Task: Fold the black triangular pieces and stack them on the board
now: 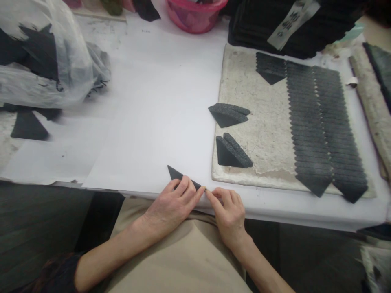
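At the table's front edge, a dark triangular piece of thin sheet material (174, 173) is pinched by both hands. My left hand (180, 197) lies over its middle, fingers closed along its edge. The thumb and forefinger of my right hand (227, 213) pinch its right end, close beside the left fingertips. Much of the piece is hidden under my fingers. To the right, a pale worn board (259, 138) bears overlapping rows of dark pointed pieces (308, 126). Two folded dark pieces, an upper one (227, 116) and a lower one (232, 152), lie near its left edge.
A clear plastic bag (73, 77) with dark pieces stands at the left, and a loose dark triangle (29, 125) lies below it. At the back are a pink bowl (195, 16) and a black stack (256, 26) with a paper label. White paper (146, 101) covers the table.
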Tool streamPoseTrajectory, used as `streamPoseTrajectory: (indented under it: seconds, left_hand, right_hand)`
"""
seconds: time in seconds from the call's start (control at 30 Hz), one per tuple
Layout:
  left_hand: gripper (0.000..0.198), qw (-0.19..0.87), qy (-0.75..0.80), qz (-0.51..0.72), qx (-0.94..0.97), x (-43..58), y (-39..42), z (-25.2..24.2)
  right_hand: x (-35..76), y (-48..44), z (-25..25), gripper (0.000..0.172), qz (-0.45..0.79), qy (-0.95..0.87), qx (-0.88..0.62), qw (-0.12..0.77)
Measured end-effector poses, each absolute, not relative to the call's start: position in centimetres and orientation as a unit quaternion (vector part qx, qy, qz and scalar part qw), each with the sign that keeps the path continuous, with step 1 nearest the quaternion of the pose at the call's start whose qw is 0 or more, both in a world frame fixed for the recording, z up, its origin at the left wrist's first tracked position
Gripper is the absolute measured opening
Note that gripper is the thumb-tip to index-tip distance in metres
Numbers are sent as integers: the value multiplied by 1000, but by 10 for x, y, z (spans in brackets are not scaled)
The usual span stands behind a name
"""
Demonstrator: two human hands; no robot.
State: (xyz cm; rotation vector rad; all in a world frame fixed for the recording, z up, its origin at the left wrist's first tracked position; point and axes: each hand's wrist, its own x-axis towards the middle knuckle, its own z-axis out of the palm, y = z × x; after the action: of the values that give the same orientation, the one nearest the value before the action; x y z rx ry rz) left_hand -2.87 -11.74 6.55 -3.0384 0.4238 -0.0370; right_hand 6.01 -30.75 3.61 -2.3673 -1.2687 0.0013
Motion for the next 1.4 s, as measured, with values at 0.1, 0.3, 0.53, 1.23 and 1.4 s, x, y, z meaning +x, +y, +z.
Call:
streamPoseTrajectory:
  seconds: [0.1,0.3,0.53,1.23,1.4]
  left_hand:
    - [44,30,136,-13,-990,-29,-118,65]
    - [43,22,130,-20,-991,-31,-117,63]
    - [44,25,131,-31,-991,-33,-115,58]
    - [25,-196,63,-181,-962,-39,-103,46]
    - [19,-235,56,-148,-959,-19,-99,56]
  right_hand:
    - [59,-307,37,27,7,-460,-861,217]
    - [59,-312,41,23,5,-413,-867,279]
    - [54,-302,48,15,38,-327,-888,320]
    - [50,-278,58,9,127,-268,-890,345]
    - [49,-278,65,6,171,-228,-832,476]
